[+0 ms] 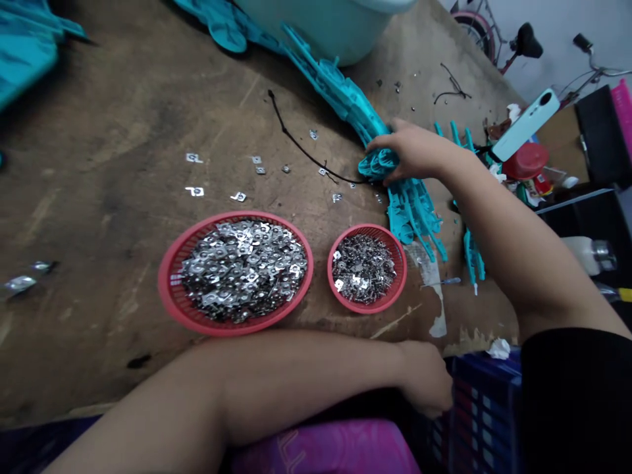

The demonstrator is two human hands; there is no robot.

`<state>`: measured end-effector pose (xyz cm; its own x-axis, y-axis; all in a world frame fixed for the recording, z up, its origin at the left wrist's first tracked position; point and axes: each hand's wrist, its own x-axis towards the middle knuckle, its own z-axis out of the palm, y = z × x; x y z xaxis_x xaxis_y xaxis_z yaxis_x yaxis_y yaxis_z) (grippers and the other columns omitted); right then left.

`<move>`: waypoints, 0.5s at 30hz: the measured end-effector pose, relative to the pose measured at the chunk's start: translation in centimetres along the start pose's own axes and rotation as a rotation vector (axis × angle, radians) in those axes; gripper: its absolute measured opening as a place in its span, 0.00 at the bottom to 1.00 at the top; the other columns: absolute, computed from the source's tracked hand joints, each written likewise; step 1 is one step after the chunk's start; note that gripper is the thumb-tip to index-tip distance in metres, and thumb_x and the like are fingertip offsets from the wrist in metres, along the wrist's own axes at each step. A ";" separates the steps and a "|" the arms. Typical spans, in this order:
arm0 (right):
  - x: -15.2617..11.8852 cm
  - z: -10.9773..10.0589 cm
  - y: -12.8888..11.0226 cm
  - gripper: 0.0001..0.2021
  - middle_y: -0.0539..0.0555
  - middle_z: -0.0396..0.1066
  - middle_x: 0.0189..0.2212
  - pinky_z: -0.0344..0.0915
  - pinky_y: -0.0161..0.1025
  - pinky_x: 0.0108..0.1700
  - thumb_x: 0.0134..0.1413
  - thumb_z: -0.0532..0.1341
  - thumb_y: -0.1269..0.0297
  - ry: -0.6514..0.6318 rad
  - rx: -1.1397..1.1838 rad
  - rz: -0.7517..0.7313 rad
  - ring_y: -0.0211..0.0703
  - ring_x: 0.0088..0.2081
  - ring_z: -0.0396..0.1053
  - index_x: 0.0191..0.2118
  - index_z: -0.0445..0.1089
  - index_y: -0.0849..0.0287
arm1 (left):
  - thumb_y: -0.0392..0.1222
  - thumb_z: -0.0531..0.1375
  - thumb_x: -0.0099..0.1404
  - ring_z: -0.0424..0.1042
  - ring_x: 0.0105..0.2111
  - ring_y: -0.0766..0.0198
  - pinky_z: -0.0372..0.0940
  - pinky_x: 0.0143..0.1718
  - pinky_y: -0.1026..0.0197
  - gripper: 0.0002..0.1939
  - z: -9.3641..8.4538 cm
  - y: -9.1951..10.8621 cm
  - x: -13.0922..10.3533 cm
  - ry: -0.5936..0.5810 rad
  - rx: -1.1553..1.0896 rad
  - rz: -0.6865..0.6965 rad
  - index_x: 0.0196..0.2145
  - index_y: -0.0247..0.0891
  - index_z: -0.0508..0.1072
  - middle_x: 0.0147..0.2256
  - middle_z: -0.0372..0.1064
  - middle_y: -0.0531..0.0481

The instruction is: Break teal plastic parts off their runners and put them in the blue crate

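Observation:
My right hand (402, 151) reaches across the table and has its fingers around the end of a long stack of turquoise plastic parts (345, 95). More turquoise parts (415, 210) lie just below that hand. My left hand (427, 378) is low at the table's front edge, beside a blue crate (486, 395); its fingers curl down out of sight. An oval red basket (165, 289) full of small metal plates stands left of a smaller round red basket (402, 266) of small metal pieces. A black cord (303, 150) runs up to the turquoise stack.
A pale tub (336, 29) stands at the back. Loose metal plates (196, 191) are scattered behind the baskets. At the right are a phone on a holder (527, 125), a red cup (526, 160) and a bottle (590, 255). Turquoise parts (24, 56) lie far left.

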<state>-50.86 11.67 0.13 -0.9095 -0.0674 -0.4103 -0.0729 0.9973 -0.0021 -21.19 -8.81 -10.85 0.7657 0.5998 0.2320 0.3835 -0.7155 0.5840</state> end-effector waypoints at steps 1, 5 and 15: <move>-0.1 -0.3 0.3 0.45 0.57 0.68 0.61 0.67 0.56 0.62 0.46 0.83 0.37 0.005 0.002 -0.001 0.72 0.61 0.65 0.69 0.73 0.40 | 0.49 0.64 0.72 0.79 0.30 0.57 0.55 0.17 0.55 0.12 0.1 -0.1 0.1 0.000 0.003 0.003 0.32 0.47 0.85 0.37 0.83 0.53; -0.4 -0.3 1.0 0.45 0.57 0.70 0.59 0.67 0.57 0.62 0.48 0.82 0.35 0.045 -0.016 0.012 0.72 0.61 0.66 0.69 0.73 0.40 | 0.50 0.64 0.73 0.79 0.30 0.57 0.54 0.17 0.55 0.12 0.5 -0.2 0.4 0.014 0.020 0.016 0.33 0.48 0.85 0.38 0.84 0.54; -1.2 1.0 0.0 0.45 0.60 0.68 0.55 0.69 0.58 0.58 0.49 0.84 0.42 0.050 -0.050 0.040 0.70 0.54 0.70 0.70 0.72 0.42 | 0.49 0.62 0.72 0.79 0.30 0.57 0.56 0.17 0.54 0.13 0.3 -0.1 0.6 -0.020 0.030 0.005 0.35 0.48 0.86 0.38 0.83 0.53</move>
<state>-49.35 11.80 -0.28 -0.9314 -0.0296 -0.3629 -0.0549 0.9967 0.0597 -20.65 -8.48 -10.97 0.7777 0.5893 0.2189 0.3947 -0.7288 0.5594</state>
